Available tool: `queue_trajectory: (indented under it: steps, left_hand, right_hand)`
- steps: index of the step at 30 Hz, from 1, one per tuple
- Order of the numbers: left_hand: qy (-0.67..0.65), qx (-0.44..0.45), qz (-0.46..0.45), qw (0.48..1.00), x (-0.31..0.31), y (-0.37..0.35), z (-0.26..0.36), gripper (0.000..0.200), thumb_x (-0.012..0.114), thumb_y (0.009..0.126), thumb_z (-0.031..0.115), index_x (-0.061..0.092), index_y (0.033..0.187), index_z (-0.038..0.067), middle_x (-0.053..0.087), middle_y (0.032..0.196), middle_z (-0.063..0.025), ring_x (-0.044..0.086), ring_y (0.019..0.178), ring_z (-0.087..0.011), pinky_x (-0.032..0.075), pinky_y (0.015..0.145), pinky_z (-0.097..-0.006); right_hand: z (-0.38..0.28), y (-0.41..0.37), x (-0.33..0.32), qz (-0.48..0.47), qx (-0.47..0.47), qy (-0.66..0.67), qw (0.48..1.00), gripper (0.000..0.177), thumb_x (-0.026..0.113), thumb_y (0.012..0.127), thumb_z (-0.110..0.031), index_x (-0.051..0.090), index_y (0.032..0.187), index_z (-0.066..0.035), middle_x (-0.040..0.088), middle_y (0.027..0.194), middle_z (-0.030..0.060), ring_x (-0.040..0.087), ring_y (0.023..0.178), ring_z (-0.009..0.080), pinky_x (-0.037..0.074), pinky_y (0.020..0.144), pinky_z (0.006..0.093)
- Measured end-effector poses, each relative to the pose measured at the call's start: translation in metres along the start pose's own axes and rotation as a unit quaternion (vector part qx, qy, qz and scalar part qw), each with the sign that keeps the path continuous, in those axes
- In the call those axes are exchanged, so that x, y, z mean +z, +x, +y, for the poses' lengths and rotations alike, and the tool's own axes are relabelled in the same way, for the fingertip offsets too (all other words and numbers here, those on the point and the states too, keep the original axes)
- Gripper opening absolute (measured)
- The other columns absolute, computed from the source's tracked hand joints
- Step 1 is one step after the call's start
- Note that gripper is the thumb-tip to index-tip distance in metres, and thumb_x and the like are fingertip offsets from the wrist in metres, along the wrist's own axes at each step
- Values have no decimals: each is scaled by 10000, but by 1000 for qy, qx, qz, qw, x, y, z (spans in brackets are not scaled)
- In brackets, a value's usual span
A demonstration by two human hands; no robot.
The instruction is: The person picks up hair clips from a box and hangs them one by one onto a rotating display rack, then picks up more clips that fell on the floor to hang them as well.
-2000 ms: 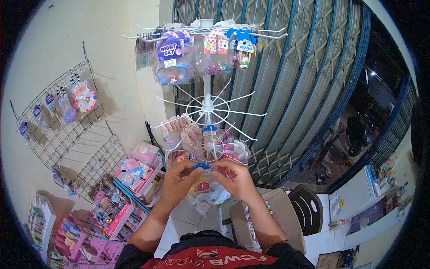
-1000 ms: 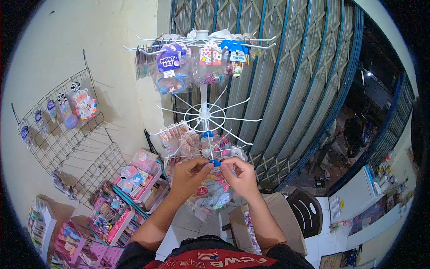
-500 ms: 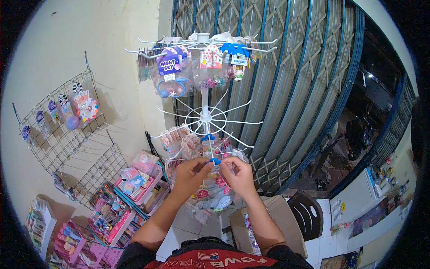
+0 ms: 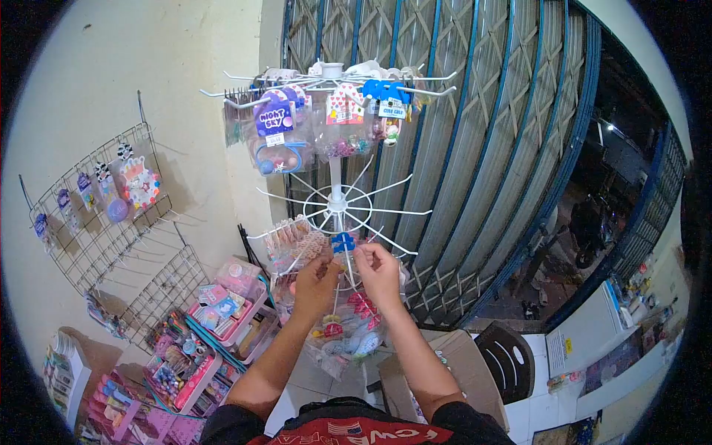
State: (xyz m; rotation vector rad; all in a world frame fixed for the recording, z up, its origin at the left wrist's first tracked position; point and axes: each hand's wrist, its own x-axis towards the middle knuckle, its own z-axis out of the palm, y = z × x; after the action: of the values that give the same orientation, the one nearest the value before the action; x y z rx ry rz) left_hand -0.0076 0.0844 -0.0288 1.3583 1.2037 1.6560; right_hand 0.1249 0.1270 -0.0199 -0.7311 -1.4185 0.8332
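A white wire display rack [image 4: 337, 200] stands in front of me. On one of its lower hooks hangs a blue header card [image 4: 343, 242], with small clear-bagged accessories below. My right hand [image 4: 378, 274] is at the card's right edge, its thumb and fingertips closed together there. Just left of the hook, my left hand [image 4: 315, 285] has its fingers loosely bent and slightly apart. Pale pink bagged items [image 4: 293, 241] hang beside it. Red and white bagged accessories [image 4: 363, 311] hang lower, partly behind my wrists.
Upper hooks carry a purple carded hair tie packet [image 4: 274, 122]. A wire grid [image 4: 96, 215] with packets is on the left wall, above pink baskets [image 4: 196, 382]. An open cardboard box [image 4: 463, 371] and a dark chair [image 4: 508, 356] stand right. Behind is a folding metal gate [image 4: 475, 170].
Both hands have moved away from my body toward the rack, and the blue card has gone farther along the hook. The left hand has drawn apart from the card. My view has shifted slightly.
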Motion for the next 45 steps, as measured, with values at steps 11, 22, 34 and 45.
queue_trajectory:
  steps: [11,22,34,45]
  left_hand:
    - [-13,-78,-13,997,-6,-9,-2,305,615,945,274,654,1001,-23,671,817,-38,600,710,-78,471,624,-212]
    - [20,-98,-161,982,-35,-65,0,263,611,943,178,615,1127,-9,685,991,-80,639,947,-156,502,865,-294]
    - [-65,-55,-214,973,-71,-90,-6,272,623,926,121,578,1169,6,634,1119,-81,604,1050,-151,475,930,-305]
    - [-78,-11,-283,956,-100,-103,-1,268,596,914,52,567,1175,-3,630,1122,-95,594,1078,-171,447,961,-321]
  right_hand:
    - [0,-10,-6,32,13,-12,999,118,658,904,-90,655,967,9,639,805,-16,553,714,31,432,623,189]
    - [-7,-71,-44,51,79,3,996,167,666,884,-62,659,1029,21,672,866,23,580,747,48,457,664,194]
    - [-18,-139,-36,123,105,0,987,151,652,892,-50,661,1029,13,664,899,12,580,797,45,452,684,189]
    - [-49,-199,-14,192,81,-57,976,172,632,905,-46,638,1066,15,657,938,29,602,854,81,477,776,225]
